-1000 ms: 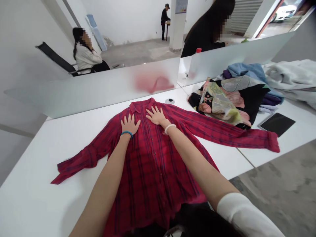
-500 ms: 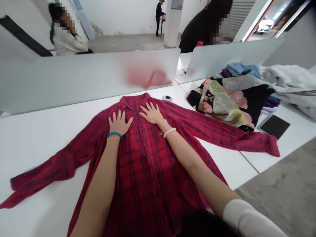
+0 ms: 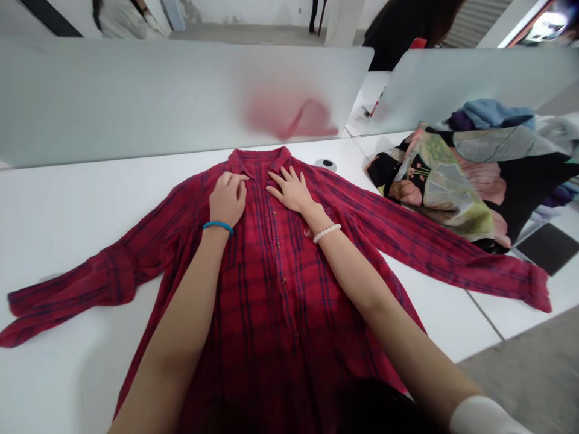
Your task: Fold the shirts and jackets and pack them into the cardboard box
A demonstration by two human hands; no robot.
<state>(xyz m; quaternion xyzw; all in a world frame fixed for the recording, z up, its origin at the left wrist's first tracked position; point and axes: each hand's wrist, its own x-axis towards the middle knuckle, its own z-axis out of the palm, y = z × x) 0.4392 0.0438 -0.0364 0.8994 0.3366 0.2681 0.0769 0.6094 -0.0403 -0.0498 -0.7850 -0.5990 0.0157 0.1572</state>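
Place: red plaid shirt (image 3: 271,301) lies buttoned on white table (image 3: 67,374), sleeves spread to both sides | left hand (image 3: 227,202): curled narrow near collar, cannot tell if pinching | right hand (image 3: 290,191): fingers wide, pressing cloth flat

White table (image 3: 67,241) runs across most of the shot, with a frosted divider (image 3: 136,96) along its far edge, and there's a reddish blur on the glass near the middle. Small round grommet (image 3: 325,164) sits in the tabletop just below that. Off to the right there's a big messy clothes pile (image 3: 452,181), floral print on top, and a dark tablet (image 3: 549,247) right beside it. Concrete floor (image 3: 529,374) shows lower right. Up top, someone in black (image 3: 402,36) stands past the divider, someone in a white top (image 3: 122,15) is upper left, and a roller shutter (image 3: 474,21) is upper right.
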